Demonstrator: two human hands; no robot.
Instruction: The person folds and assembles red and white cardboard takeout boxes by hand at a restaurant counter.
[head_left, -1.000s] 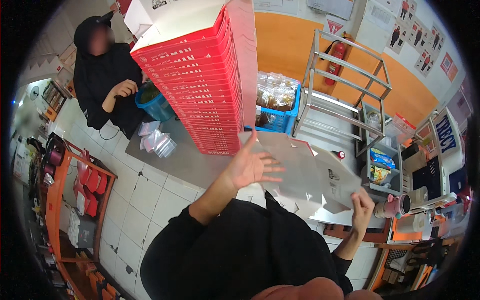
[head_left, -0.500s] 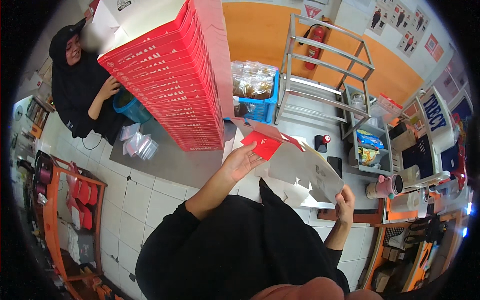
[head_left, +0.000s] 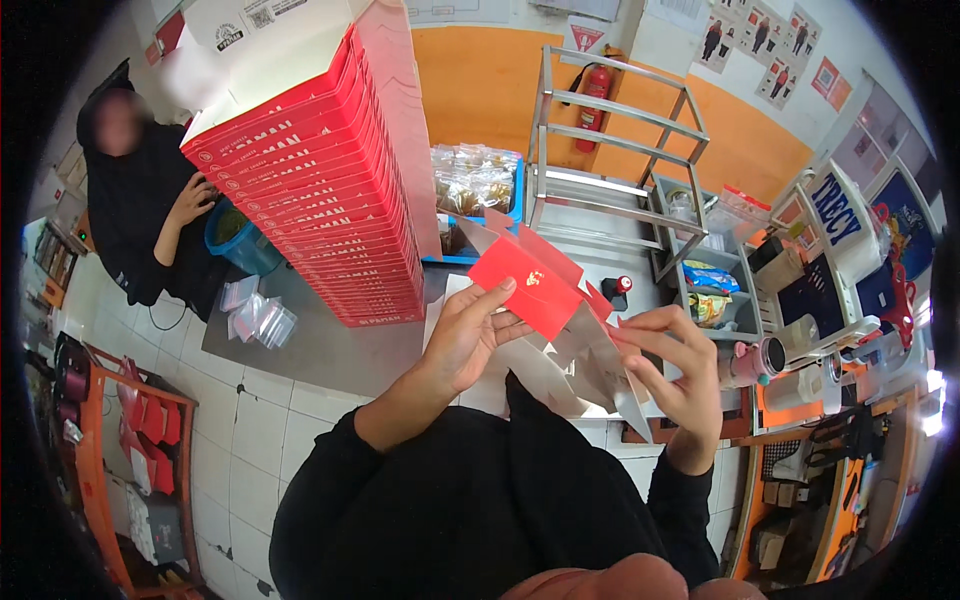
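Note:
A partly folded carton box (head_left: 530,290), red outside and pale inside, is held up before my body with its flaps at various angles. My left hand (head_left: 470,340) pinches its red panel, thumb on the outer face and fingers beneath. At the opposite side my right hand (head_left: 680,375) has its thumb and fingertips at the edge of a flap. Just left of the box rises a tall stack of nested red cartons (head_left: 330,220), the top one showing its pale inside. Pale flat card (head_left: 530,370) lies under the held box, partly hidden by it.
Behind stand a blue basket of filled plastic bags (head_left: 475,190), a metal rack (head_left: 610,150) and a grey bin with packets (head_left: 715,290). Small clear packets (head_left: 260,315) lie left of the stack. A co-worker (head_left: 150,200) is beside a blue bucket (head_left: 240,240).
The held box has turned, so its red panel faces up more fully. My right hand has moved from the pale panel's lower corner up to a flap. The view has shifted slightly.

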